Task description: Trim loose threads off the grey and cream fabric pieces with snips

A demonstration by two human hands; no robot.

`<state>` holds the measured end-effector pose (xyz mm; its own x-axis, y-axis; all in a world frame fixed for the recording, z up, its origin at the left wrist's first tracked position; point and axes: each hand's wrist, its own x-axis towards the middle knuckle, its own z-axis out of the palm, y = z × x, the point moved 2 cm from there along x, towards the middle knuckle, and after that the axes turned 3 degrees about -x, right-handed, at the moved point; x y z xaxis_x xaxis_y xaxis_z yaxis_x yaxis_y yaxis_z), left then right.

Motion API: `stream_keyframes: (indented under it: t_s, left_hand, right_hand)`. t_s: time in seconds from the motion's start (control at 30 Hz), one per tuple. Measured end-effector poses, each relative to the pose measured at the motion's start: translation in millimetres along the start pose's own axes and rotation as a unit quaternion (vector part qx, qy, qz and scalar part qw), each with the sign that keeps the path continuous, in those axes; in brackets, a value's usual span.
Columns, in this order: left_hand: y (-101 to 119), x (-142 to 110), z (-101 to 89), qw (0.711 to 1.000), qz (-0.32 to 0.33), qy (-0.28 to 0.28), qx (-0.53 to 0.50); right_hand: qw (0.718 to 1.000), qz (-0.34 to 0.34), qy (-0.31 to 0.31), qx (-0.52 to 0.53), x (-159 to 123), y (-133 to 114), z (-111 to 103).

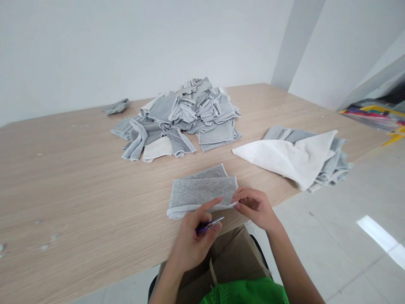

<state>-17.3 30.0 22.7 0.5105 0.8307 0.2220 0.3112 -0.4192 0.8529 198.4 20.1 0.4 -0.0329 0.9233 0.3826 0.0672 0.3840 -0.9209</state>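
Note:
A grey cloth (202, 190) with a pale edge lies at the table's front, over another grey piece (210, 172) that shows behind it. My left hand (194, 240) is closed around a small tool with a purple handle and a thin metal tip (217, 220); its exact kind does not show. The index finger of that hand stretches out along the cloth's near edge. At the cloth's near right corner, my right hand (255, 207) pinches the pale edge between thumb and fingers.
A heap of grey and white cloths (190, 112) lies at the back. To the right, a white cloth (287, 158) drapes over more grey pieces (337, 160) by the table edge. One grey scrap (116, 107) rests at back left. Colourful packets (373, 112) sit far right.

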Motion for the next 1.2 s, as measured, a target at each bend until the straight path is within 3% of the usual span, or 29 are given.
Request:
stream_keyframes:
  t_s: [0.1, 0.2, 0.37, 0.6, 0.77, 1.2]
  left_hand:
    - [11, -8, -1.4, 0.999, -0.028, 0.009, -0.018]
    - [25, -5, 0.5, 0.999, -0.026, 0.018, 0.038]
    - [39, 9, 6.1, 0.988, 0.074, 0.024, 0.135]
    - [36, 15, 2.7, 0.941, 0.156, 0.065, 0.293]
    - [34, 21, 0.3, 0.918, 0.197, 0.043, 0.342]
    - [26, 20, 3.7, 0.922, 0.193, 0.03, 0.333]
  right_hand:
    - [1.0, 0.012, 0.007, 0.016, 0, 1, 0]
    - [0.999, 0.024, 0.012, 0.041, 0, 1, -1]
    - [0.996, 0.04, 0.018, 0.079, 0, 1, 0]
    - [0.993, 0.048, 0.006, 0.111, 0, 1, -1]
    - [0.994, 0.033, 0.002, 0.108, 0, -1, -2]
    - [0.996, 0.042, 0.01, 0.083, 2, -6, -2]
